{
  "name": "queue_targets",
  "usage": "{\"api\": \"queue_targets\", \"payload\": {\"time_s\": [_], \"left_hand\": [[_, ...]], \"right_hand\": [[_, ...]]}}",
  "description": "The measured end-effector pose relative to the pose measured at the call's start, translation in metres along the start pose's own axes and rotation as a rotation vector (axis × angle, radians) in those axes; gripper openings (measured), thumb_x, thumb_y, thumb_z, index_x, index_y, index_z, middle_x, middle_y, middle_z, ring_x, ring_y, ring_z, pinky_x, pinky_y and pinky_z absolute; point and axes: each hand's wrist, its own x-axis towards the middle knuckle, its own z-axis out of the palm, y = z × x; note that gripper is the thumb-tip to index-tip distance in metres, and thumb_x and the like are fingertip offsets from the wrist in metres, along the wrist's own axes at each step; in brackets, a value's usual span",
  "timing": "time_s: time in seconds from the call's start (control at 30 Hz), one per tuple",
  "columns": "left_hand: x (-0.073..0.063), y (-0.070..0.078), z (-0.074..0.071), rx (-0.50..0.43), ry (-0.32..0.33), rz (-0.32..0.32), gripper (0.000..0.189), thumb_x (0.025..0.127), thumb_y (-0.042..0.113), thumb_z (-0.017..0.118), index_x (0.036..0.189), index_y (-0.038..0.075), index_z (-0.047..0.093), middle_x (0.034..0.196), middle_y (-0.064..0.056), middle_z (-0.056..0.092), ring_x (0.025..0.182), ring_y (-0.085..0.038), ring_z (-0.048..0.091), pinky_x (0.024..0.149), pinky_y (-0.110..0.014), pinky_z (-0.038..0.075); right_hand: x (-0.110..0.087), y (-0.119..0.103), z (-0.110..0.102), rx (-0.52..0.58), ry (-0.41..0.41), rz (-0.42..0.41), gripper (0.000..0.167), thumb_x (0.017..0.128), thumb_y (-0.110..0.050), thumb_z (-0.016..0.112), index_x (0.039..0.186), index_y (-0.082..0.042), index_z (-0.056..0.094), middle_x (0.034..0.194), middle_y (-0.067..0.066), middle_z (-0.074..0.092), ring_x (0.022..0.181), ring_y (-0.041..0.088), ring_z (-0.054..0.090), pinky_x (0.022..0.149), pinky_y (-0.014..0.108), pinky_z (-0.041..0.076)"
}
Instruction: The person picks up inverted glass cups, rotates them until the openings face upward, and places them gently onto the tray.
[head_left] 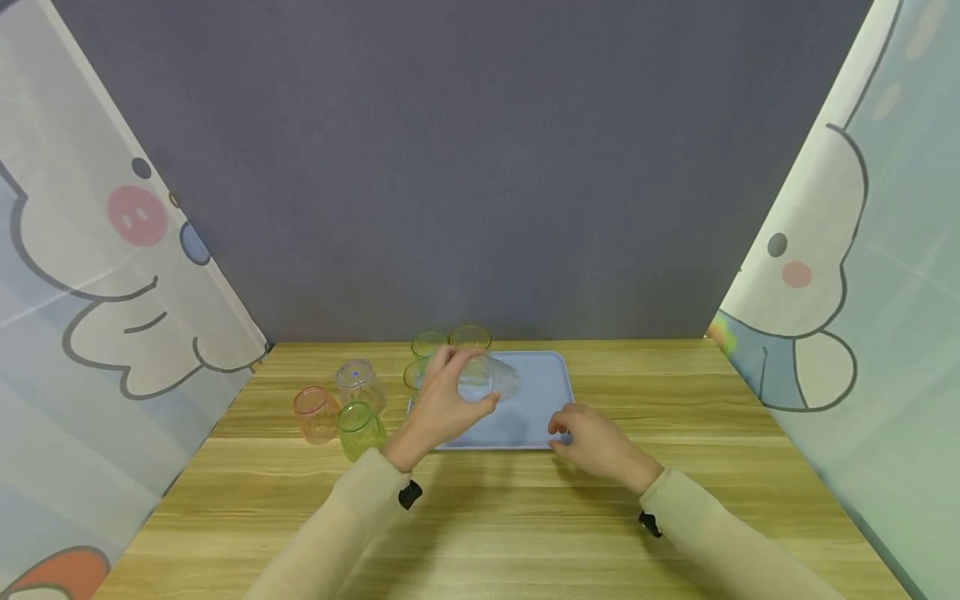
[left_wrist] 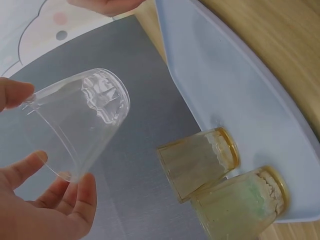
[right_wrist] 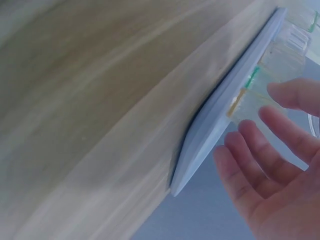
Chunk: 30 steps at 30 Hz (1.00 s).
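Note:
Pinched by its rim between the thumb and fingers of my left hand (head_left: 444, 407) is a clear glass (left_wrist: 85, 120), tipped on its side above the blue tray (head_left: 542, 400). Its base points right in the head view. My right hand (head_left: 597, 443) hovers by the tray's front right corner, fingers loosely bent and holding nothing. An amber glass (left_wrist: 192, 162) and a pale green glass (left_wrist: 235, 210) stand upright on the tray's far left part. A further glass (head_left: 412, 375) there is partly hidden behind my left hand.
Left of the tray, a pink glass (head_left: 316, 417), a clear glass with a faint purple tint (head_left: 360, 387) and a green glass (head_left: 360, 433) stand on the wooden table (head_left: 480, 533). A dark grey panel (head_left: 480, 183) rises behind, with cartoon-printed cloths at both sides.

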Motion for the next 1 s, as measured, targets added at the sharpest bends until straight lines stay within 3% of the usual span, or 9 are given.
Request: {"api": "queue_targets", "payload": {"time_s": [0.4,0.77,1.0], "left_hand": [[0.008,-0.002,0.003,0.113,0.025,0.049,0.062,0.081,0.032,0.081,0.137,0.015,0.061,0.124,-0.008,0.051,0.113,-0.028,0.049,0.089,-0.047,0.046],[0.017,-0.006,0.008,0.202,-0.022,0.007,0.066,0.082,0.035,0.079,0.139,0.010,0.059,0.129,-0.013,0.051,0.116,-0.033,0.049,0.090,-0.047,0.048],[0.024,-0.009,0.012,0.260,-0.070,-0.034,0.067,0.083,0.039,0.076,0.141,0.013,0.058,0.131,-0.012,0.051,0.116,-0.031,0.049,0.090,-0.047,0.048]], "right_hand": [[0.002,0.006,0.009,-0.087,0.004,-0.082,0.008,0.084,-0.009,0.079,0.085,-0.009,0.071,0.078,-0.002,0.059,0.071,0.010,0.052,0.061,0.028,0.048],[0.006,0.007,0.016,-0.166,-0.001,-0.097,0.014,0.083,-0.012,0.080,0.078,-0.015,0.068,0.077,-0.006,0.060,0.072,0.014,0.059,0.063,0.030,0.050],[0.009,0.005,0.019,-0.182,-0.007,-0.098,0.017,0.083,-0.012,0.080,0.074,-0.016,0.066,0.074,-0.006,0.061,0.069,0.012,0.058,0.060,0.028,0.049]]}}
